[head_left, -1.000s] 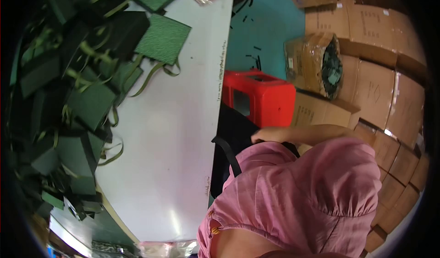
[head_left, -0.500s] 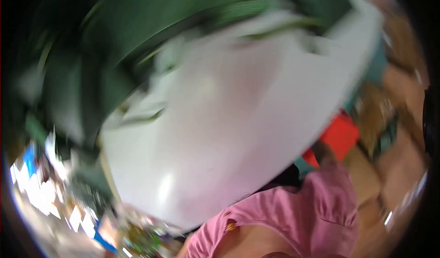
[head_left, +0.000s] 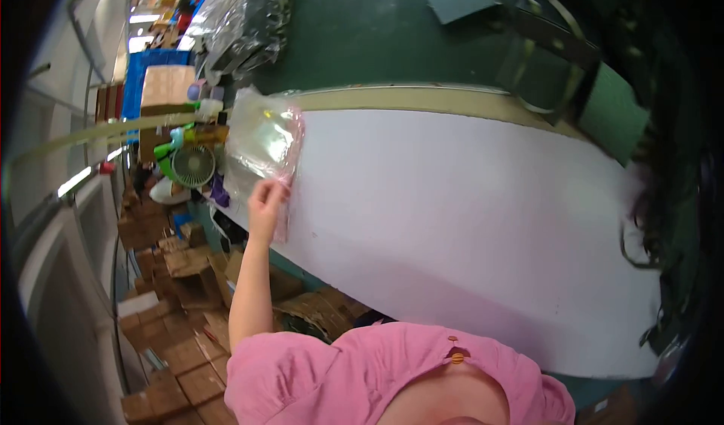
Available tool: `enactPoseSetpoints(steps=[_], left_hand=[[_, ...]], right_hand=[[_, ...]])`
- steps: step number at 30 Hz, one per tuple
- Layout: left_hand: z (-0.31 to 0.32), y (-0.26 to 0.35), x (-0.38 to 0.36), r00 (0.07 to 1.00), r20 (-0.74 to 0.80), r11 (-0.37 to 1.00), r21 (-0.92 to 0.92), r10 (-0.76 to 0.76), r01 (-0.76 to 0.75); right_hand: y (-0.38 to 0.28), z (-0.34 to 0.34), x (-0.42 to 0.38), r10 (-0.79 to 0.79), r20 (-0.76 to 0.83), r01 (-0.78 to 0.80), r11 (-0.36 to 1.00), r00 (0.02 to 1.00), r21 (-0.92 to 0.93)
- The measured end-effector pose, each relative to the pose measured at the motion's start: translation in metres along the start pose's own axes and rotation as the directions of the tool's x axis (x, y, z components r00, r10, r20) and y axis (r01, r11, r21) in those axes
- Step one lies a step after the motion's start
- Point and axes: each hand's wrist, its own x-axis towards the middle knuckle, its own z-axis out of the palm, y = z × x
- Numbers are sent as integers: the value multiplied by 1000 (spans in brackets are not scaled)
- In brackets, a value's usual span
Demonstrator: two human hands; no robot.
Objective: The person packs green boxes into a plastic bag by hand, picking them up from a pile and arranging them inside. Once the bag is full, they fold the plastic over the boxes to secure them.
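Observation:
My left hand (head_left: 269, 201) is stretched out to the left end of the white table surface. Its fingers are closed in a pinch at the near pink edge of a stack of clear plastic bags (head_left: 260, 135). The bags lie flat and shiny, overlapping the left edge of the surface. My right hand is out of the picture.
The white tabletop (head_left: 437, 221) spans the middle. Behind it are a green surface (head_left: 362, 33), a plastic-wrapped dark bundle (head_left: 253, 25) and dark green bags (head_left: 615, 112). A small fan (head_left: 193, 165) stands at left. Cardboard boxes (head_left: 177, 349) cover the floor.
The view has swung left and cleared from blur. Earlier, an arm reached toward a red object at the right; now the red object is out of sight and my left hand is at the plastic bags.

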Motion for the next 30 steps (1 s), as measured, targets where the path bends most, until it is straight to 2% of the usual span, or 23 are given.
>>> enactPoseSetpoints(steps=[1, 3, 6, 8, 9, 11, 12, 13, 14, 15, 17, 18, 20, 21, 22, 23, 24, 25, 26, 27, 28, 29, 30], left_hand=[[-2, -25, 12, 937, -333, 992, 106, 105, -73], [-2, -48, 35, 799, -518, 945, 270, 304, -185], [-5, -125, 78, 774, -372, 782, 574, 513, -243], [13, -112, 77, 754, -523, 822, 568, 398, -40], [24, -93, 72, 798, -476, 825, 564, 370, -46], [15, -104, 88, 797, -561, 920, 391, 222, 19], [-6, -136, 114, 737, -647, 973, 222, 195, -63], [-12, -135, 120, 639, -700, 940, 320, 319, -119], [-40, -143, 127, 622, -685, 890, 454, 381, -46], [-39, -116, 115, 565, -725, 893, 447, 395, -51], [-18, -52, 82, 546, -728, 893, 441, 413, -88], [1, -20, 57, 619, -692, 923, 344, 372, -170], [45, 28, -2, 747, -590, 950, 136, 306, -282], [63, 35, -26, 799, -456, 920, 180, 391, -348], [81, 41, -50, 829, -304, 881, 217, 470, -420], [106, 54, -77, 849, -164, 849, 281, 502, -447], [126, 64, -102, 857, -27, 810, 343, 515, -476], [143, 68, -118, 851, 47, 810, 284, 523, -514], [157, 69, -128, 840, 117, 809, 226, 530, -542], [166, 70, -134, 823, 120, 805, 174, 555, -568], [172, 69, -140, 810, 117, 801, 126, 574, -586], [177, 70, -144, 798, 105, 795, 80, 593, -601], [177, 69, -148, 865, 67, 868, -9, 497, -497]], right_hand=[[-4, -4, 8, -11, 2, 11, 1000, 1000, -10], [-8, -7, 19, -27, 7, 27, 999, 1000, -23], [-2, -11, 29, -59, 8, 60, 997, 998, -55], [14, -9, 26, -74, 0, 74, 993, 997, -92], [23, -10, 23, -74, -1, 74, 991, 997, -111], [45, -22, 14, -101, 5, 100, 977, 995, -190], [57, -29, 7, -118, 25, 120, 964, 993, -238], [69, -40, -2, -136, 67, 150, 943, 988, -297], [82, -51, -17, -148, 128, 185, 918, 981, -350], [96, -67, -37, -151, 206, 223, 891, 967, -395], [108, -120, -94, -154, 442, 361, 826, 884, -434], [109, -153, -127, -163, 575, 436, 819, 802, -375], [105, -228, -194, -290, 763, 521, 851, 578, -71], [109, -265, -222, -454, 741, 487, 851, 495, 196], [122, -303, -239, -676, 543, 418, 735, 498, 533], [134, -340, -255, -839, 296, 374, 483, 456, 792], [161, -362, -239, -797, -159, 751, 453, 582, 480], [178, -385, -220, -606, -479, 768, 559, 635, 312], [194, -412, -181, -295, -767, 664, 715, 570, 219], [214, -434, -129, -44, -915, 500, 847, 402, 179], [230, -451, -85, 103, -948, 328, 922, 301, 204], [236, -460, -51, 208, -937, 198, 943, 281, 269], [230, -467, -38, 334, -853, 73, 917, 402, 393]])
